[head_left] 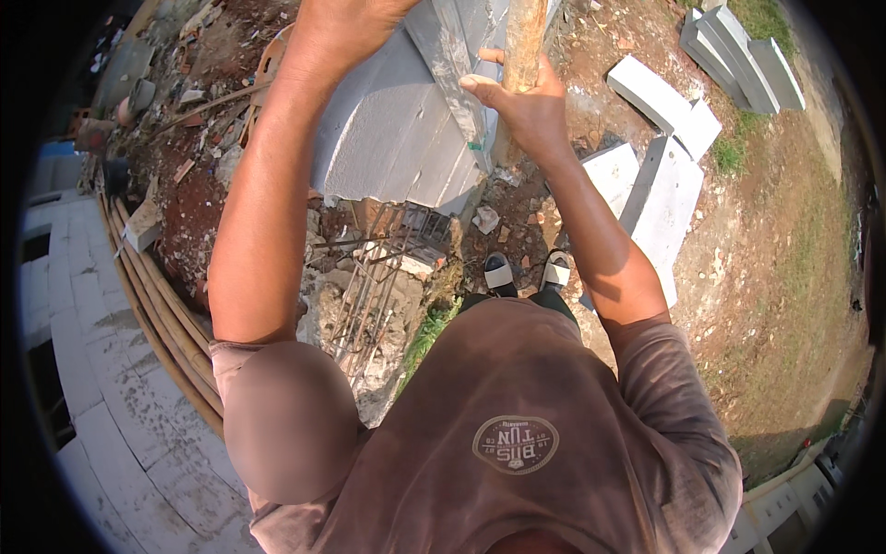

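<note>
My right hand (532, 115) grips an upright rough wooden pole (524, 32) at the top centre, its thumb against a narrow grey, mortar-smeared batten (445, 65) with a small green mark low on it. My left hand (355, 26) reaches up past the upper edge, left of the batten, with its fingers out of sight. Behind them is a large pale grey block surface (378, 138). Below it, rusty rebar cages (388, 268) stick out over broken concrete. My sandalled feet (526, 270) stand on rubble just right of the rebar.
Loose light grey blocks (646, 222) lie to the right, with more (738, 55) at the upper right beside dirt and grass. Bamboo poles (152, 305) run along the left by a pale block wall (101, 388). Rubble (203, 138) covers the ground at the upper left.
</note>
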Available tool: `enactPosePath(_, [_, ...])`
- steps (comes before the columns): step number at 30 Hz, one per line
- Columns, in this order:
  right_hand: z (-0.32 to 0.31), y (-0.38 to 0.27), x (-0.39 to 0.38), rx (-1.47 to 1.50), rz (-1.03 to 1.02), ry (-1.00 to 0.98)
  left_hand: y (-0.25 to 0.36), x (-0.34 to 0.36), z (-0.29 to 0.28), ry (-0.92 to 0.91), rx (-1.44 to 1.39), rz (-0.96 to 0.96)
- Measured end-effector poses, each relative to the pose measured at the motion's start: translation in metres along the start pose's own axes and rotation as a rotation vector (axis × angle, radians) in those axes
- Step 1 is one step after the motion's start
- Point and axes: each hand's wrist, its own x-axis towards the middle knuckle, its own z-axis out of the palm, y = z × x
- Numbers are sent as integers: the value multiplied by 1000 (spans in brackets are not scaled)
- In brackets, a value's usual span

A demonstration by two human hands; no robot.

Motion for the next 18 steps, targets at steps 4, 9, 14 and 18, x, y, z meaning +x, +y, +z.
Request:
enactPosePath(4, [6,8,-7,81,148,-41,15,0,1,-1,-76,-156])
enactPosePath(9, [28,25,0,83,134,11,14,-1,0,22,-6,-151])
enactPosePath(14, [21,21,-1,158,167,12,0,-6,-3,-297,16,-181])
enactPosePath(18, [29,29,0,196,269,-7,-1,-14,14,-208,9,-206])
